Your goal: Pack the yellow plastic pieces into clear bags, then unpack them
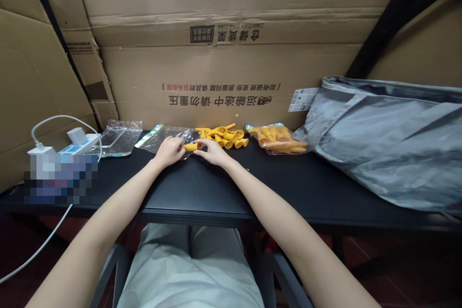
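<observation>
Between my two hands is a yellow-orange horn-shaped plastic piece (190, 147), lying sideways just above the black table. My left hand (169, 151) has its fingers curled round the left end, which they hide. Thumb and fingers of my right hand (212, 151) pinch the right end. Right behind my right hand lies a loose pile of similar yellow-orange horn-shaped pieces (228, 138), several with flared open mouths towards me. Behind my left hand rests a clear plastic bag (164, 135) with a colourful header strip.
Right of the pile lies a clear bag filled with orange pieces (277, 139). A large grey bag (390, 144) covers the table's right end. At left are another clear bag (121, 137) and a power strip (77, 147) with white cable. Cardboard (224, 65) walls the back.
</observation>
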The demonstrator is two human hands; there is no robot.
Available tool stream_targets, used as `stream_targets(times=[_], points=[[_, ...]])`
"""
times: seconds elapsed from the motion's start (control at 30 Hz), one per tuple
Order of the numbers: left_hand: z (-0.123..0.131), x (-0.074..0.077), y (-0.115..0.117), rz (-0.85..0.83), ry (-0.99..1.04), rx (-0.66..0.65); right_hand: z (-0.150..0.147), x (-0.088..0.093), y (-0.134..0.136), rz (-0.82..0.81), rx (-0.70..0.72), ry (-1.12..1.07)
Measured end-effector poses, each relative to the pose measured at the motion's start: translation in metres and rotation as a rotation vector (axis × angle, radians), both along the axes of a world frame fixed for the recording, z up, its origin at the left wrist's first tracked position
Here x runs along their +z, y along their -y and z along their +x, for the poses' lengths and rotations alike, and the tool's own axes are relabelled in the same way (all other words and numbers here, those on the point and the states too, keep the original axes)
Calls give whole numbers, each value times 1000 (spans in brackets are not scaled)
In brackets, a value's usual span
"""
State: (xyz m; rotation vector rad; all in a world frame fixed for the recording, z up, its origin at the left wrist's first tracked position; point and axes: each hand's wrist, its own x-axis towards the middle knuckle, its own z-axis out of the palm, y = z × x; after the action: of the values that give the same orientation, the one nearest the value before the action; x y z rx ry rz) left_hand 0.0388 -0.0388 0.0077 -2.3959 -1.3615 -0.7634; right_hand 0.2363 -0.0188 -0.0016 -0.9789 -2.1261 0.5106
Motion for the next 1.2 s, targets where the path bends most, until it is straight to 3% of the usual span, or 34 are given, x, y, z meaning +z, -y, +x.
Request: stream_targets(times=[0.2,0.33,0.4,0.47,0.6,0.7,0.87,1.03,1.2], points=[[4,-5,1,46,-54,-122,-11,-3,3,114,-38,27],[3,-6,-1,19,-2,-140,-10,-5,3,151,-26,108],[-3,-4,-3,-5,56,-87,-9,-6,3,144,3,146],[-14,-1,-5,-30,137,81,-9,-8,4,120,32,179],[-48,-1,-11,-128,301,617,-9,-10,6,62,37,204],[-72,-5,-16,-277,345,811,-11,-8,8,27,22,212],[-86,-5,-24,-388,386,802,-15,-2,12,12,-7,169],[-78,-2,-27,-469,663,597,-15,2,11,61,-92,150],[-69,-1,-27,-606,943,466,-8,12,15,99,-93,276]])
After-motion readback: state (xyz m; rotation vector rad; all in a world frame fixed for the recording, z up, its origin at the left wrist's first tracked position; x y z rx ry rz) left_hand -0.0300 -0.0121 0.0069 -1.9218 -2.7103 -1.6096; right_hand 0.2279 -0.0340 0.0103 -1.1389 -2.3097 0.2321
